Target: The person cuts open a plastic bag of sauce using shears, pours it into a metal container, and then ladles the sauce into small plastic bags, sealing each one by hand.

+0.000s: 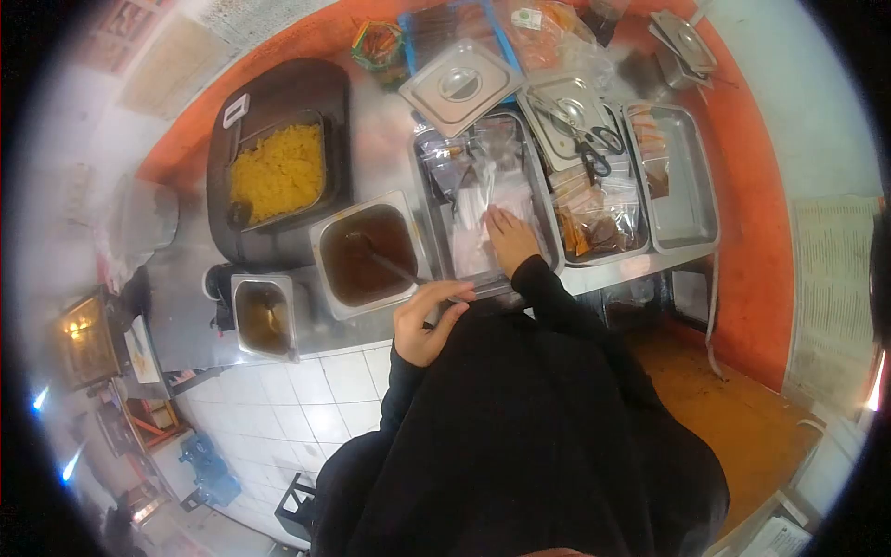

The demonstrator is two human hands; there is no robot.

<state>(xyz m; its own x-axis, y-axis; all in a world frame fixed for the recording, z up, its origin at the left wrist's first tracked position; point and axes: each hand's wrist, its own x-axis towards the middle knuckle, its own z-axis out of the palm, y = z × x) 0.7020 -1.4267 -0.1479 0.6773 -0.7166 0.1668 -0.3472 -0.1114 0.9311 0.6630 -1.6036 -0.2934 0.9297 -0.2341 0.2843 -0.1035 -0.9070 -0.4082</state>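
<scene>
My right hand [510, 239] lies with its fingers spread on white and clear plastic packets [471, 232] inside a metal tray [549, 209]. To the lower left, my left hand [429, 320] is at the tray's near edge. Its fingers curl toward the thumb beside a dark, flat strip, and whether it grips the strip is unclear. The handle of a ladle [394, 267] reaches from a square pan of brown sauce [368, 255] toward that hand.
A black container holds yellow food [280, 172]. A smaller metal pan [264, 316] stands lower left. Metal lids [460, 85] and scissors [594, 153] lie behind; right of my hands are a tray of bagged items [599, 215] and another metal tray [682, 204].
</scene>
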